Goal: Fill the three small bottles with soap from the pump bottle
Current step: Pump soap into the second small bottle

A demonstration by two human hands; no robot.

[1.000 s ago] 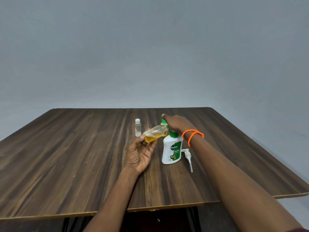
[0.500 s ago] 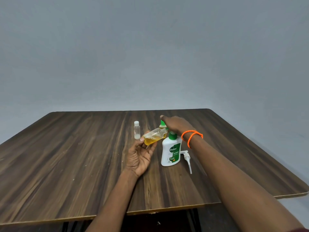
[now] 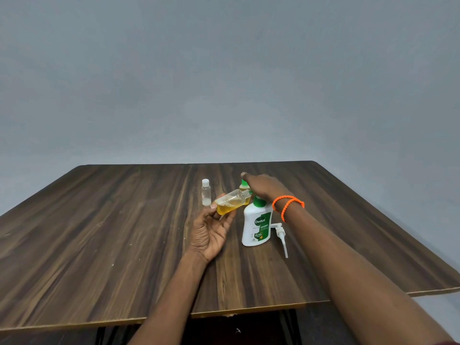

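Left hand [image 3: 211, 232] at frame centre cradling a tilted small bottle [image 3: 230, 201] half full of amber soap, right hand [image 3: 265, 186] reaching over the pump bottle [image 3: 256, 226], its grip hidden; capped clear bottle [image 3: 205, 192] standing behind on the table [image 3: 99, 232]; detached pump [image 3: 281, 236] lying beside

Right hand [image 3: 263, 186] covers most of green-capped bottle [image 3: 243, 186] behind it; only cap edge and sliver of yellow body show. Right fingertips hidden; grip not readable. Neck of tilted bottle [image 3: 230, 202] runs behind right hand; cap on or off not visible. Top of pump bottle [image 3: 256, 226] partly masked by wrist. Small label print illegible. Table [image 3: 99, 232] corners cut by frame edges. Both forearms cut at bottom edge.
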